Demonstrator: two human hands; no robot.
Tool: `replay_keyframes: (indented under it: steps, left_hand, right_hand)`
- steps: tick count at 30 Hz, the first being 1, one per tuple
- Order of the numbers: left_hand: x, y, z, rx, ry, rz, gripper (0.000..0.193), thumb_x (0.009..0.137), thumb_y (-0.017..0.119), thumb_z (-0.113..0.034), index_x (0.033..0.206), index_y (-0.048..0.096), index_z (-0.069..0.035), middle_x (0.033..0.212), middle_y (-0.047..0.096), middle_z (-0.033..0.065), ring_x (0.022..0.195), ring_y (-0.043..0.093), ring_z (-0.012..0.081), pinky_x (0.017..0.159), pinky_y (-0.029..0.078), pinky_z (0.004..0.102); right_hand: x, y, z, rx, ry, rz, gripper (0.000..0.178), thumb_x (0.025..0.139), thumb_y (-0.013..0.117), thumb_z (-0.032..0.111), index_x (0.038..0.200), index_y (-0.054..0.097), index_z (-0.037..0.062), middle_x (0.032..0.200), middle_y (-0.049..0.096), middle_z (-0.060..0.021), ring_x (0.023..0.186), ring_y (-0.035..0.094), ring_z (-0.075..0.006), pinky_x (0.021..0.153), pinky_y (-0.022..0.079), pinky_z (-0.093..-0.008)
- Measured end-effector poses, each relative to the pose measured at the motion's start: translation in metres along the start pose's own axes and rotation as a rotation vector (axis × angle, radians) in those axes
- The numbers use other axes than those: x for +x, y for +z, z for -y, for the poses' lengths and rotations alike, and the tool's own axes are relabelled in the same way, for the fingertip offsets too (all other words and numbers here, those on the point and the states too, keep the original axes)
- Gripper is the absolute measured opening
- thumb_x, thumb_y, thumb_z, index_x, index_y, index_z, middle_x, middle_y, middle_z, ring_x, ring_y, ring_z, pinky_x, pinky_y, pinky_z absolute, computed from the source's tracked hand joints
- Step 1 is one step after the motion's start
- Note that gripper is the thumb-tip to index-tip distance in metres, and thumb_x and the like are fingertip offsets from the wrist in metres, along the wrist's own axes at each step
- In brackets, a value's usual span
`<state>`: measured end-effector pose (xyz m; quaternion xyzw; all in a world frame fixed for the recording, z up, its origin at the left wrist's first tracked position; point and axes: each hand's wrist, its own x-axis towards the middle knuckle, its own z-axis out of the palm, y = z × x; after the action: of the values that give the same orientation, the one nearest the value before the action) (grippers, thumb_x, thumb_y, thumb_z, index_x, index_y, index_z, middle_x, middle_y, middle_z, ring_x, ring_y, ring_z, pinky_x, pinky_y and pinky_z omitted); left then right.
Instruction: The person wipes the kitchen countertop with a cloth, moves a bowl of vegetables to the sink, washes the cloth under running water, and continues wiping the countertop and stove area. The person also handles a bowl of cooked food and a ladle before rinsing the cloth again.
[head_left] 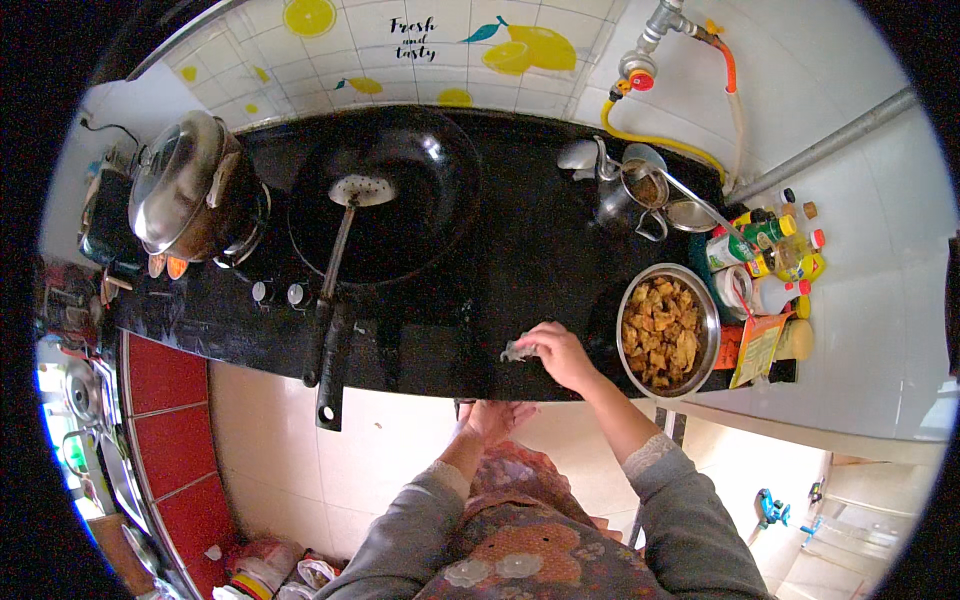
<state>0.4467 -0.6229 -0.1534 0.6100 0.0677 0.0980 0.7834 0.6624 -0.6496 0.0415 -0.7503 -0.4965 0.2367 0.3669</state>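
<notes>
My right hand [560,355] is over the black counter [450,345] near its front edge. Its fingers are closed on a small crumpled greyish-white wad [520,350], which looks like tissue or thin plastic; I cannot tell which. Below it, just off the counter's edge, my left hand [495,420] is held low with its fingers stretched out and nothing seen in it. To the right of my right hand stands a steel bowl [712,345] of browned, chopped food pieces [660,335].
A black wok [420,225] with a slotted skimmer [362,190] in it sits at centre-left, both handles jutting past the front edge. Left of it is a lidded steel pot [185,190]. Seasoning bottles [770,235] and steel containers [645,185] crowd the right side. A yellow gas hose [660,140] runs behind.
</notes>
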Motion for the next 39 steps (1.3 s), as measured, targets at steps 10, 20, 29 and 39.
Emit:
replay_keyframes:
  steps: [10,20,29,39]
  left_hand:
    - [0.027,0.004,-0.097,-1.176,-0.696,-0.241,0.079,0.094,0.031,-0.049,0.138,0.028,0.016,0.138,0.042,0.0333,0.126,0.049,0.038,0.11,0.035,0.0428]
    - [0.01,-0.007,-0.021,-2.132,-0.492,-0.003,0.033,0.095,0.042,-0.028,0.122,0.052,-0.011,0.121,0.059,0.0063,0.11,0.056,0.0209,0.089,0.045,0.0367]
    - [0.022,-0.01,-0.062,-1.354,-0.534,-0.165,0.048,0.101,0.032,-0.033,0.126,0.049,0.004,0.124,0.057,0.0257,0.115,0.057,0.0373,0.106,0.043,0.0461]
    - [0.008,-0.031,-0.035,-1.391,-0.621,-0.239,0.04,0.101,0.036,-0.029,0.122,0.049,0.003,0.113,0.061,0.0209,0.105,0.061,0.0331,0.096,0.049,0.046]
  right_hand:
    - [-0.005,0.03,-0.012,-0.306,-0.027,-0.331,0.038,0.077,0.054,-0.006,0.106,0.071,0.0128,0.101,0.062,-0.0061,0.096,0.056,-0.0286,0.084,0.05,-0.0394]
    - [-0.07,0.081,0.025,-0.248,-0.159,-0.114,0.031,0.072,0.061,0.001,0.099,0.072,0.0119,0.099,0.063,-0.0054,0.097,0.058,-0.0266,0.083,0.052,-0.0354]
    - [-0.079,0.05,0.022,0.209,0.175,-0.308,0.03,0.082,0.054,-0.01,0.102,0.07,0.0045,0.097,0.062,-0.0106,0.093,0.063,-0.0228,0.08,0.051,-0.03]
    - [-0.076,0.106,0.039,-0.126,0.167,-0.369,0.039,0.072,0.058,-0.008,0.104,0.071,0.0102,0.104,0.062,-0.0094,0.096,0.056,-0.0294,0.079,0.051,-0.0384]
